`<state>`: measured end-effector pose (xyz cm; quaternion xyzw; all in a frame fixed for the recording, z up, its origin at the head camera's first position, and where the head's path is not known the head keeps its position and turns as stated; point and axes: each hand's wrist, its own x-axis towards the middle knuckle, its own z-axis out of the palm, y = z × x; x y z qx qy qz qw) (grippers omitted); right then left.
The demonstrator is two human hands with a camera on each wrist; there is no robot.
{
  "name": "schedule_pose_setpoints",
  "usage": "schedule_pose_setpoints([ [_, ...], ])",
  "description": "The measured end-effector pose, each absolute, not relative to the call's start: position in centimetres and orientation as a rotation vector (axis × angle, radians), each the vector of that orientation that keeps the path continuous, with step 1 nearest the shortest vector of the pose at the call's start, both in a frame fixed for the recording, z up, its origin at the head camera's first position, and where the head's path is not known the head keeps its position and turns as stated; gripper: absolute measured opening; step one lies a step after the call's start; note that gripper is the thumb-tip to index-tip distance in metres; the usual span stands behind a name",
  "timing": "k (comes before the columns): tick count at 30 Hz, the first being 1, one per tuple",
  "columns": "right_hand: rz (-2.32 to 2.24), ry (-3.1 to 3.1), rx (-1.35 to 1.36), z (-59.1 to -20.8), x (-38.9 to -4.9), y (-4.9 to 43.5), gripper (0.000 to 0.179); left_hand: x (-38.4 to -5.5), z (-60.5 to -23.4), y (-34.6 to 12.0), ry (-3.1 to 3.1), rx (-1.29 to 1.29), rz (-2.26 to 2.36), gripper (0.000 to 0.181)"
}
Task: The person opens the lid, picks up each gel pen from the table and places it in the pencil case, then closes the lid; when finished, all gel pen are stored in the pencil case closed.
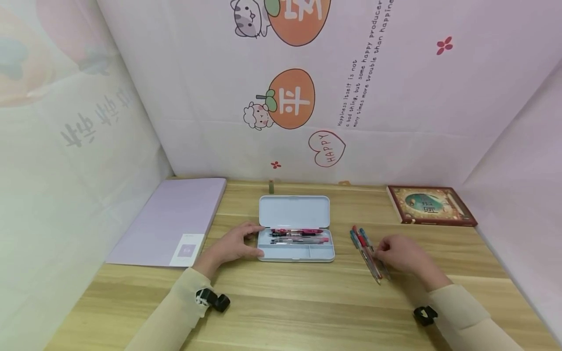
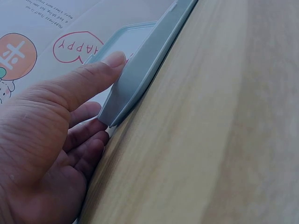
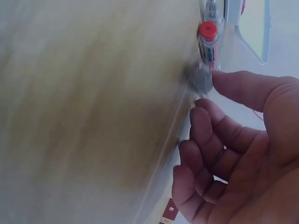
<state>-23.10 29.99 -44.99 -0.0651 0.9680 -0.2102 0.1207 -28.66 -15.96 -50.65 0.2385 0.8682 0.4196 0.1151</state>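
A light blue pencil case (image 1: 287,254) lies open on the table, its lid (image 1: 294,211) tipped back towards the wall. Several pens (image 1: 298,240) lie in its long back compartment, some with pink or red parts. My left hand (image 1: 234,243) grips the case's left end, thumb near the front corner and fingers at the back corner. To the right of the case, a teal-ended pen (image 1: 359,246), a red pen (image 1: 362,241) and a blue-ended pen (image 1: 367,239) lie slanted, close together. My right hand (image 1: 400,253) pinches the blue-ended pen between thumb and fingertips; its end is blurred in the right wrist view.
A large lilac folder (image 1: 171,214) with a white label lies at the left. At the back right is a book (image 1: 432,204) with a brown and green cover. A small green object (image 1: 271,186) stands behind the case, near the printed wall cloth (image 1: 210,97).
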Motion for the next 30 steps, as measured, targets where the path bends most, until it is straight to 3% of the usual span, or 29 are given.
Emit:
schedule_pose_setpoints([
  [30, -0.806, 2.893, -0.077, -44.7, -24.0, 30.5, 0.021, -28.8, -50.7, -16.0, 2.549, 0.693, 1.224, 0.078],
])
